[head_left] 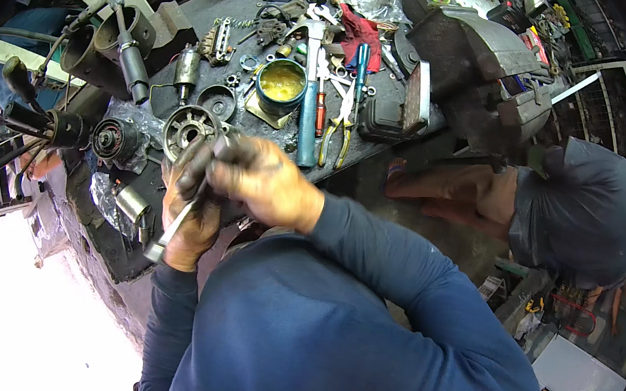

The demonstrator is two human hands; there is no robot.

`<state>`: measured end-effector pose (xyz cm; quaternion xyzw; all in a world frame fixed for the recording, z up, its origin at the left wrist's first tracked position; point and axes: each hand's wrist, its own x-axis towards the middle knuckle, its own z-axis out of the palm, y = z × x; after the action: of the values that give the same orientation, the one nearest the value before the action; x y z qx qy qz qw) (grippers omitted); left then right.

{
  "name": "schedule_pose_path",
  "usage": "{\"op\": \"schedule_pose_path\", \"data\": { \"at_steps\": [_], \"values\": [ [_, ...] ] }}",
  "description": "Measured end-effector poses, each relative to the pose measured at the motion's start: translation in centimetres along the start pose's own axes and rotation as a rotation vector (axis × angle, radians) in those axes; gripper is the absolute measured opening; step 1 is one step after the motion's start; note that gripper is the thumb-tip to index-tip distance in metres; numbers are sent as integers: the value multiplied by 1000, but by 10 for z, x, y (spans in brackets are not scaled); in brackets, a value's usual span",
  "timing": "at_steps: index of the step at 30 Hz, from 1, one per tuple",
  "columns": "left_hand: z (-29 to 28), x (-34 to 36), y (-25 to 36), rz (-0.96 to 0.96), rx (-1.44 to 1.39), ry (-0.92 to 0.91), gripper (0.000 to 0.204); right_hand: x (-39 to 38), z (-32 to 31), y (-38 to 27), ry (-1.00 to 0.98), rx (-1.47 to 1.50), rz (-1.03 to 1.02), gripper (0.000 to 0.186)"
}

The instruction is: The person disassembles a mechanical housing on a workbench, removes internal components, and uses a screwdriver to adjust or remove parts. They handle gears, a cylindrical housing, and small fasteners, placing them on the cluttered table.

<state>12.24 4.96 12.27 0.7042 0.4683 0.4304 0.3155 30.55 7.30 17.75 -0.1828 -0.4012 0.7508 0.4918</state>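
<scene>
My left hand (193, 231) is closed on a round metal end housing (189, 128) with a hub and openings, held up at the near edge of the workbench. Against it, my right hand (271, 186) has its darkened fingers bent around a thin, flat, strip-like tool (179, 224). That tool slants down past my left wrist to a darker end, and its kind is unclear. Where the fingers overlap, the contact between tool and housing is hidden. Just beyond my hands stands an open tin of yellow grease (282, 82), with a dark metal ring (218, 102) beside it.
Right of the tin lie a hammer (310, 104), a red-handled screwdriver (320, 113) and pliers (339, 126). A motor part (115, 139) and a small cylindrical motor (132, 203) sit left. A black box (386, 118) occupies the bench's right side. Another person (580, 211) is at the right.
</scene>
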Motion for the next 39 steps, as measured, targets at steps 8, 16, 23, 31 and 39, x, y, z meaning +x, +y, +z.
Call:
{"op": "schedule_pose_path", "data": {
  "at_steps": [8,16,23,31,39],
  "values": [
    [-4,-27,-47,203,297,67,39,104,36,-12,-939,-1077,139,36],
    [-12,10,9,123,206,-107,32,48,-13,-86,-167,-535,229,42],
    [-28,9,27,155,286,6,45,13,-126,-64,496,-804,96,32],
    [-22,9,60,82,771,-70,25,31,-234,-17,525,-1780,142,42],
    [-10,19,68,-28,911,-139,30,10,-195,-23,530,-1746,-38,50]
  ]
}}
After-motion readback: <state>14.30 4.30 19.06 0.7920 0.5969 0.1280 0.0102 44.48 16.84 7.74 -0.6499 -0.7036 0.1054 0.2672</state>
